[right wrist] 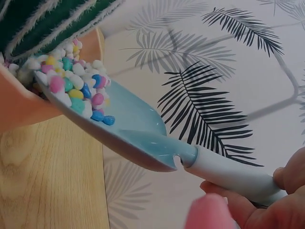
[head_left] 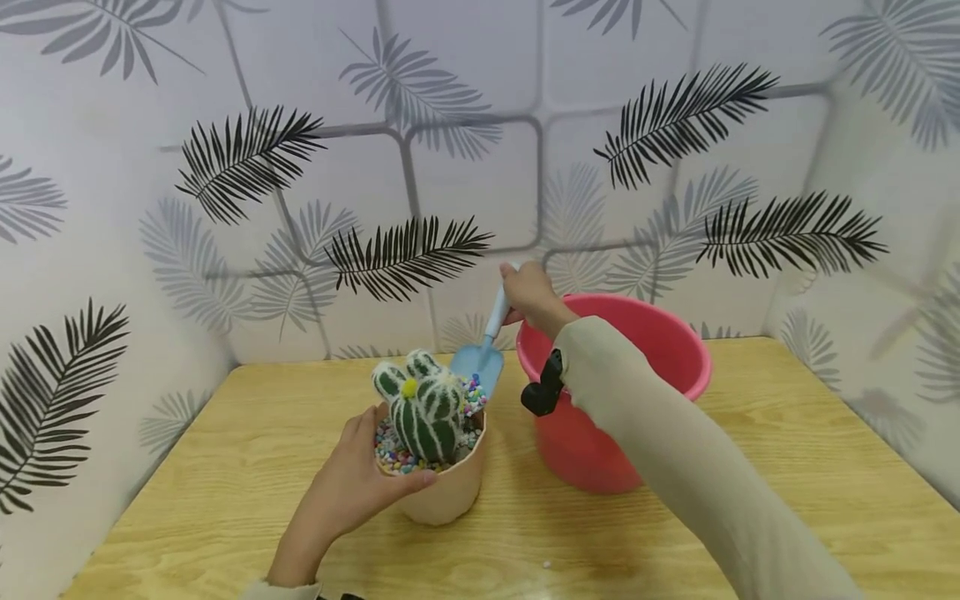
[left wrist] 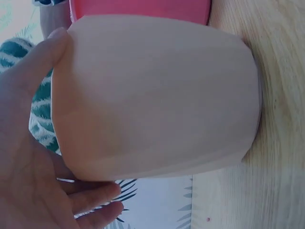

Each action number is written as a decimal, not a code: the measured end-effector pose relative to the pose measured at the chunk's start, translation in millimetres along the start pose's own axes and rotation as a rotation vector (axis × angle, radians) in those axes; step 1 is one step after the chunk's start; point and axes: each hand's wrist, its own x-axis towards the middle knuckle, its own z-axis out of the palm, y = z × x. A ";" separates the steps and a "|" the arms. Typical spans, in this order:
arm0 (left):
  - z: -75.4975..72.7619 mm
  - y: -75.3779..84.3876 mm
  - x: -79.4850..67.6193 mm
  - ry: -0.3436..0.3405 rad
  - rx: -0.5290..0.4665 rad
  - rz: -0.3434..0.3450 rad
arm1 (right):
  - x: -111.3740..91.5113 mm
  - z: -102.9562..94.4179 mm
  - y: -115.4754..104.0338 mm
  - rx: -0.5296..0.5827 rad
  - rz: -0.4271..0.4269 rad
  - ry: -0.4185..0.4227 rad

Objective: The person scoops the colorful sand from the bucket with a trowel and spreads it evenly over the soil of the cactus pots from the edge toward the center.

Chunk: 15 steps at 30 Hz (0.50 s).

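A green cactus [head_left: 423,421] with white fuzzy ribs stands in a cream flower pot [head_left: 447,497] on the table. My left hand [head_left: 352,479] holds the pot by its rim, thumb on the near side and fingers round the left. In the left wrist view the pot's side [left wrist: 157,100] fills the middle. My right hand [head_left: 531,293] grips the pale handle of a light-blue hand trowel [right wrist: 138,112]. The trowel tilts down toward the cactus, its tip over the pot's right rim. Coloured pebbles [right wrist: 78,93] lie at the blade's front end; more pebbles surround the cactus base.
A pink-red bucket [head_left: 588,458] stands right of the pot, under my right forearm. Behind the wooden table [head_left: 262,433] rises a leaf-patterned wall [head_left: 480,183]. One small pale pebble [head_left: 547,564] lies near the table's front.
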 end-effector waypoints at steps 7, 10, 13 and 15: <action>4.3 6.9 -4.8 0.057 0.039 -0.035 | -2.3 3.6 -2.5 0.071 -0.056 0.023; 5.4 8.6 -6.3 0.067 0.047 -0.053 | -4.1 5.9 -2.8 0.079 -0.101 0.032; 6.6 10.1 -6.9 0.078 0.048 -0.065 | -6.5 7.1 -4.7 0.065 -0.142 0.041; 7.8 11.4 -7.1 0.088 0.052 -0.072 | -8.4 7.1 -6.7 0.061 -0.164 0.042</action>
